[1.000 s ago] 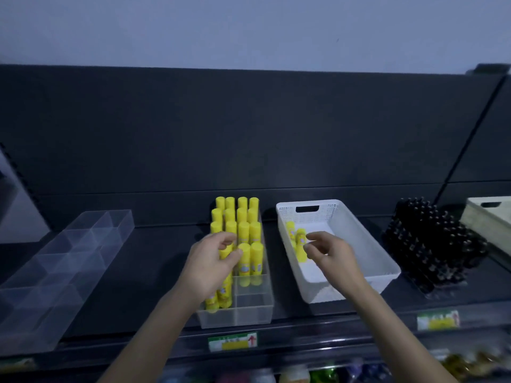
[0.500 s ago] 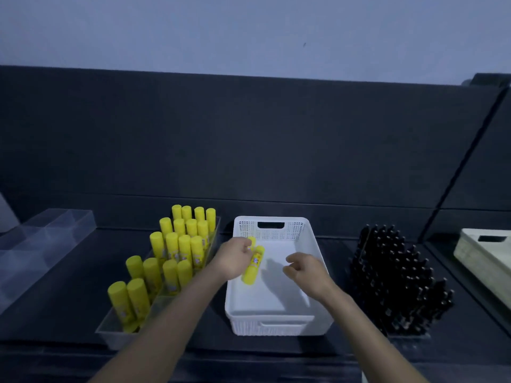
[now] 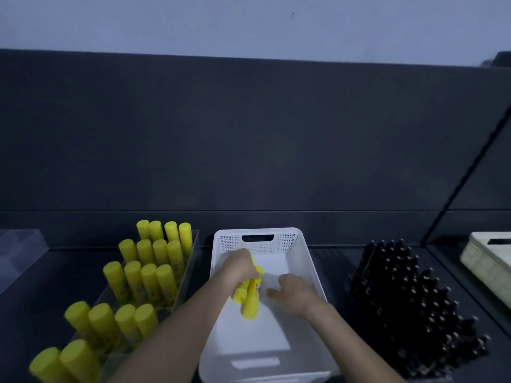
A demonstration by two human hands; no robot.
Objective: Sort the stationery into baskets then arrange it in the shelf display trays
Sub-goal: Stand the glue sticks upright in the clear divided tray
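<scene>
Yellow glue sticks [image 3: 251, 298] (two, maybe three) grasped in left grip [image 3: 240, 268], low inside white basket [image 3: 311, 262], ends angled toward viewer. Right grip [image 3: 293, 292] just beside them, also in basket, fingers loosely curled, nothing held. Basket sits on dark shelf [image 3: 69, 272]. Left of it: clear tray [image 3: 193, 252] packed with rows of upright sticks [image 3: 150, 277]. Right of basket: dense black items [image 3: 409, 308], too blurred to name. Cream bin [image 3: 486, 262] at far right edge.

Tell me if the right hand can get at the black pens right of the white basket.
Probably yes. The right hand appears empty inside the white perforated plastic basket; only its low side wall separates it from the upright black pens, whose tops stand uncovered.
</scene>
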